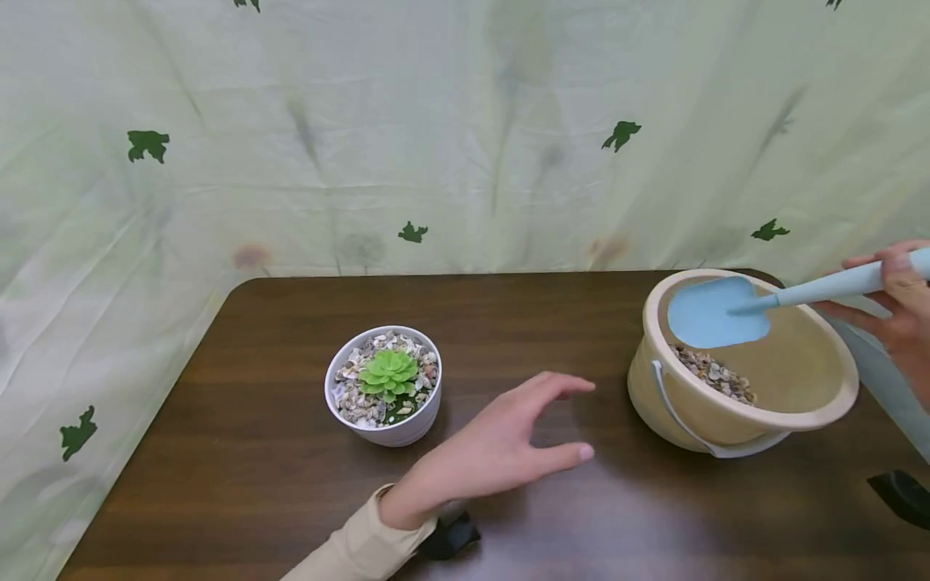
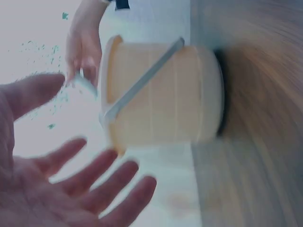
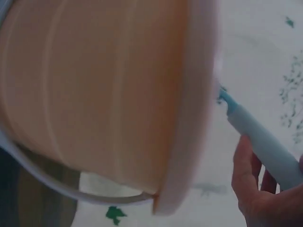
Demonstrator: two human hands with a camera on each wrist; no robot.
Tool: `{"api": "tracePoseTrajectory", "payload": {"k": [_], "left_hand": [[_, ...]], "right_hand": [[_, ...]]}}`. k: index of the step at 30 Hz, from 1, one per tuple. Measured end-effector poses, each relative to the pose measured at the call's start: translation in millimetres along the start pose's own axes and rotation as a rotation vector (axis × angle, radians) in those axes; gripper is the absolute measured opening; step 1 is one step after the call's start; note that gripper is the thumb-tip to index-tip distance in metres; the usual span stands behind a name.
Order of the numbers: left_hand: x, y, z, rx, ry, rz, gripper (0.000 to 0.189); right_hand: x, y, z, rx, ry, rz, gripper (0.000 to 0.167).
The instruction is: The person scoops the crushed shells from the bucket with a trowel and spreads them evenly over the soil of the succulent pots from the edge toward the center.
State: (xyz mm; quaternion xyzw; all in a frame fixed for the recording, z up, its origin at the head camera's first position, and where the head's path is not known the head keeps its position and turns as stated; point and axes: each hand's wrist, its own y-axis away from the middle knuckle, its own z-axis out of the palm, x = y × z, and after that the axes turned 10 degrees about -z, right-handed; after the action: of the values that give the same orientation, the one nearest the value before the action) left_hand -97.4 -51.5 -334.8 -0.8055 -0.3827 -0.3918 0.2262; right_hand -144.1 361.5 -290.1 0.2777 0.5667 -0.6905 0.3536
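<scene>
In the head view my right hand (image 1: 904, 315) grips the handle of a light blue trowel (image 1: 719, 313), its blade over the mouth of a cream bucket (image 1: 668, 395). Small mixed pebbles or shell bits (image 1: 715, 375) lie inside the bucket. The right wrist view has the fingers (image 3: 246, 172) around the trowel's handle (image 3: 265, 146). My left hand (image 1: 501, 440) reaches over the table with thumb and fingers spread, holding nothing, between the bucket and a white pot (image 1: 395, 432). A green succulent (image 1: 390, 373) sits in that pot among pebbles.
The dark wooden table (image 1: 254, 420) carries pot and bucket. A pale curtain (image 1: 450, 145) with green leaf shapes hangs behind it. The bucket's grey handle (image 1: 683, 424) droops down its front side. A black object (image 1: 901, 496) shows at the right edge.
</scene>
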Motion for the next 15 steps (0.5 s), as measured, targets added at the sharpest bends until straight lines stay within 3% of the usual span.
{"api": "tracePoseTrajectory", "payload": {"k": [4, 8, 12, 15], "left_hand": [[7.0, -43.5, 18.4, -0.007, 0.066, -0.086, 0.063], [8.4, -76.5, 32.6, -0.063, 0.241, -0.163, 0.083], [11.9, -99.8, 47.2, -0.036, 0.322, -0.133, 0.102], [16.4, -112.9, 55.5, 0.006, 0.303, -0.111, 0.104]], "right_hand": [[7.4, -5.5, 5.2, -0.039, 0.099, 0.093, 0.014], [10.4, -9.4, 13.4, -0.175, 0.419, 0.144, 0.013], [16.6, -11.2, 17.7, -0.344, 0.674, 0.161, 0.015], [23.6, -10.5, 21.3, -0.422, 0.700, 0.182, 0.017]]}}
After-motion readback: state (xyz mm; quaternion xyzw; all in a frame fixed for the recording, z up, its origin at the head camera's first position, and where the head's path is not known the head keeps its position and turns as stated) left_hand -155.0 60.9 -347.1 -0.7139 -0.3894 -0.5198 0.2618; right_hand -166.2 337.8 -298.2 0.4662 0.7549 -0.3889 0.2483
